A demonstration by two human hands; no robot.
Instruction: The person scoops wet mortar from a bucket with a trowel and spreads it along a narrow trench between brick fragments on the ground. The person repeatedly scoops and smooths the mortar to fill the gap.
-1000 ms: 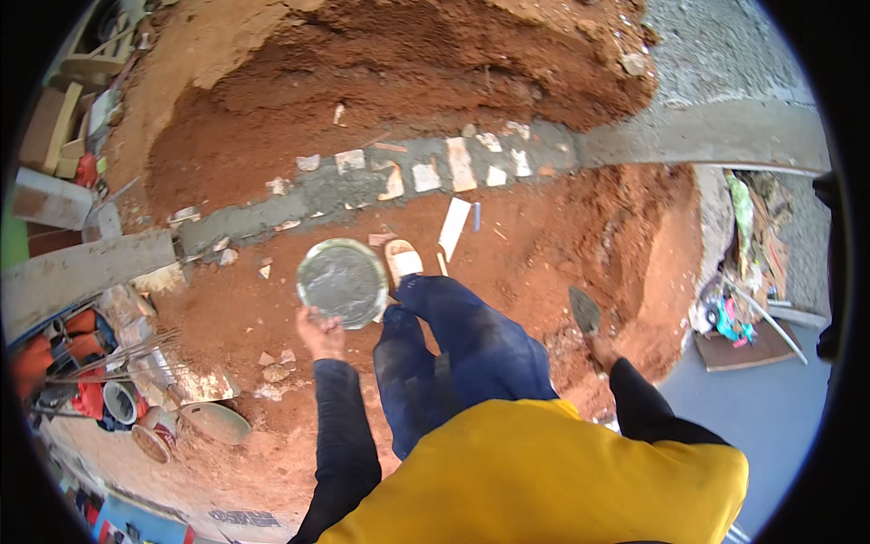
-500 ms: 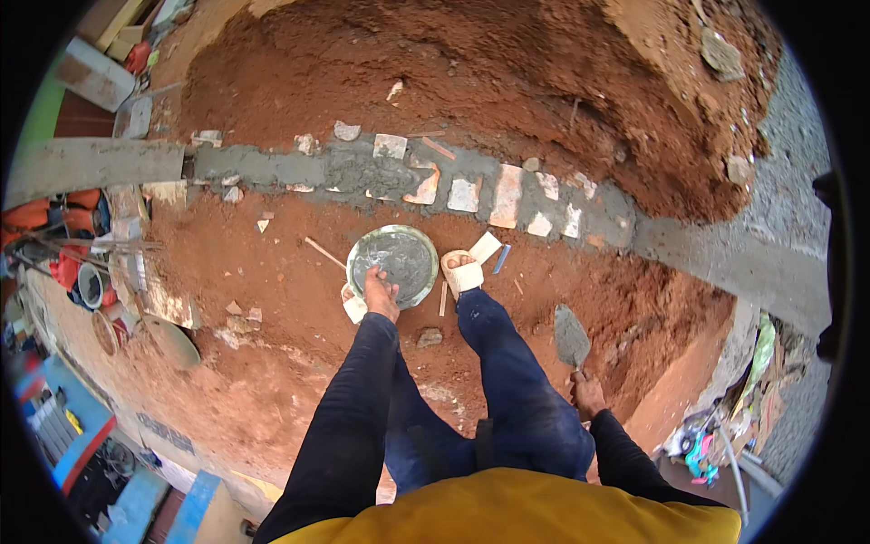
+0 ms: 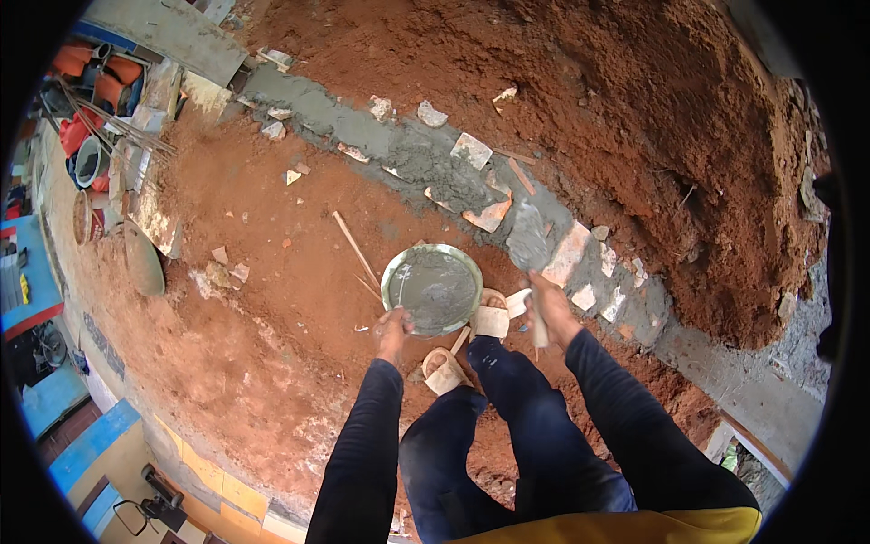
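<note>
The rim of a round metal pan of wet grey mortar (image 3: pixel 432 288), set on red soil, is gripped by the left hand (image 3: pixel 393 328). A mortar-laden steel trowel (image 3: pixel 528 247) is clasped by the right hand (image 3: pixel 549 308), its blade held over the grey mortar strip studded with broken tile pieces (image 3: pixel 426 163).

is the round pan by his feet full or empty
Partly full: the round pan holds a shallow layer of wet grey mortar, with its rim showing above. The left hand grips its edge.
</note>
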